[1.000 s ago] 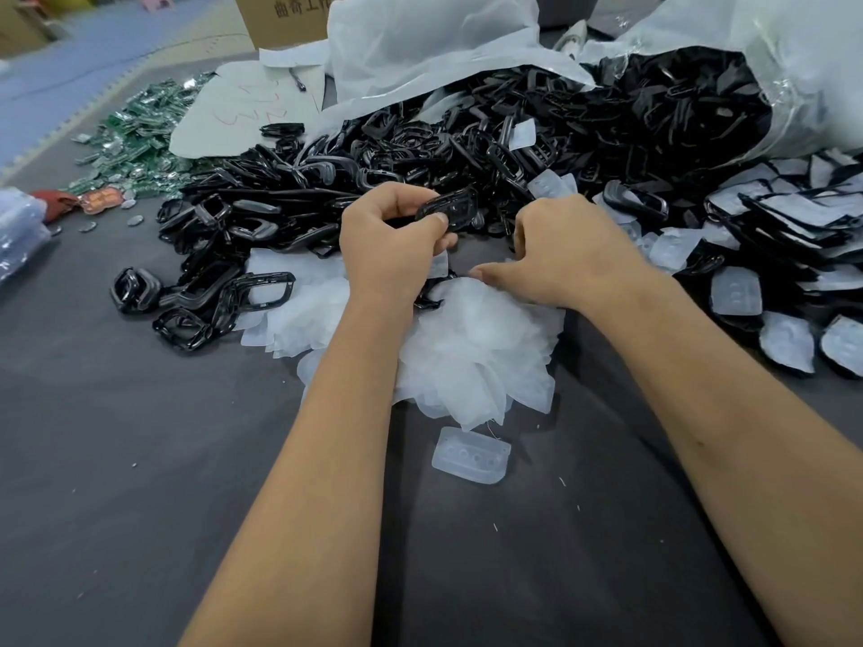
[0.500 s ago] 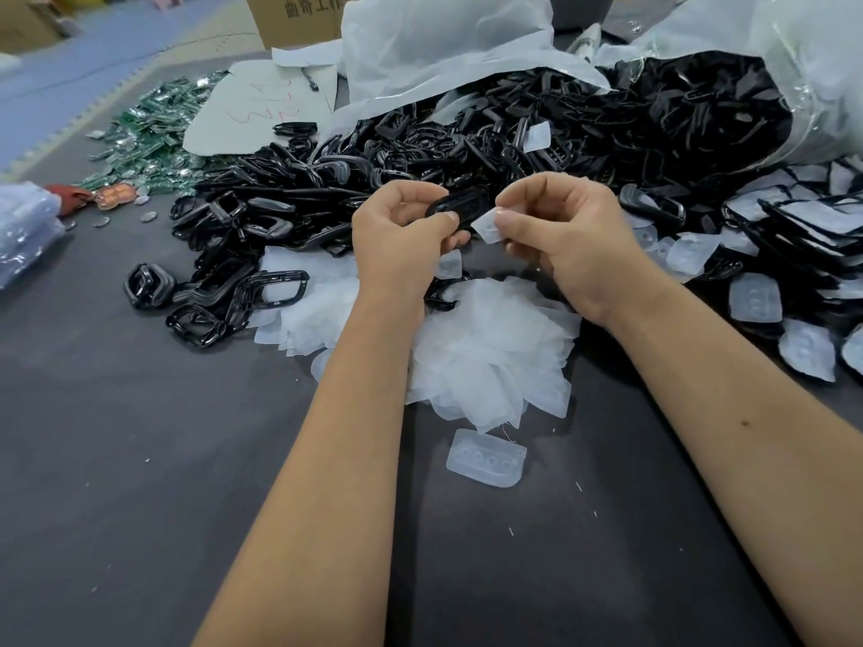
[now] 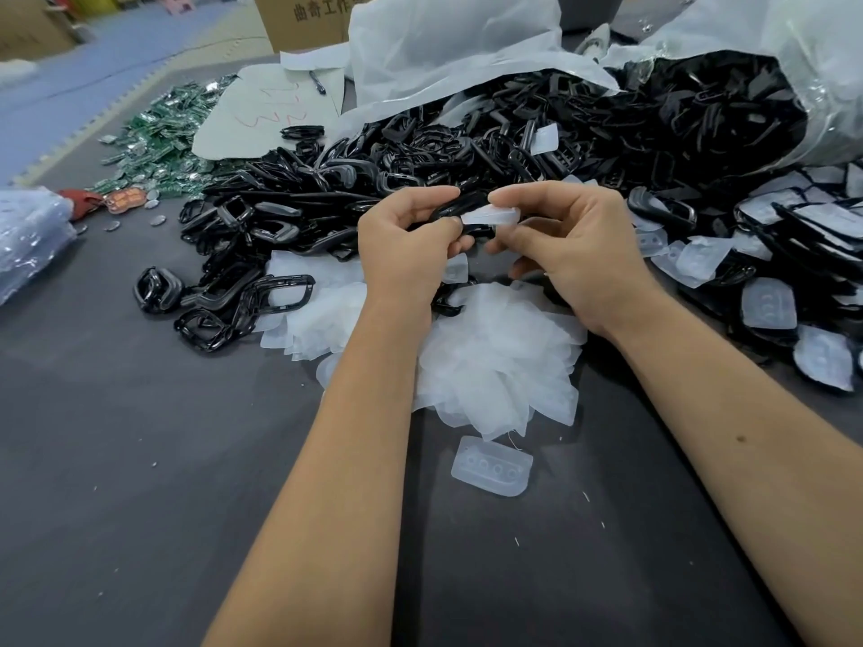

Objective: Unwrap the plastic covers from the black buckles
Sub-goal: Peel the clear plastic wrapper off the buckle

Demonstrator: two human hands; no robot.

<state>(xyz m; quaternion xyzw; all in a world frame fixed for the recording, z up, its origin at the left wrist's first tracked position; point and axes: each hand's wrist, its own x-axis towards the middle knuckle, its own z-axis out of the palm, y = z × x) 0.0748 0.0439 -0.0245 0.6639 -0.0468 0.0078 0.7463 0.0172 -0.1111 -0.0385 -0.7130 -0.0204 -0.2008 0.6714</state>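
Observation:
My left hand (image 3: 401, 245) grips a black buckle (image 3: 460, 210) between thumb and fingers, held above the table. Pinched in my right hand (image 3: 567, 245) is the translucent plastic cover (image 3: 490, 217), which still lies against the buckle's right end. Below both hands sits a heap of removed clear covers (image 3: 490, 357). Behind them spreads a big pile of bare black buckles (image 3: 420, 156). Covered buckles (image 3: 784, 254) lie stacked at the right.
One loose cover (image 3: 492, 466) lies on the dark grey table (image 3: 140, 459) near me. A white plastic bag (image 3: 817, 63) spills buckles at the back right. Green packets (image 3: 159, 137), a cardboard box (image 3: 313, 16) and a clear bag (image 3: 28, 235) sit to the left.
Both hands have lifted from the pile. My right hand took hold of the cover and has drawn it rightward off the buckle in my left hand.

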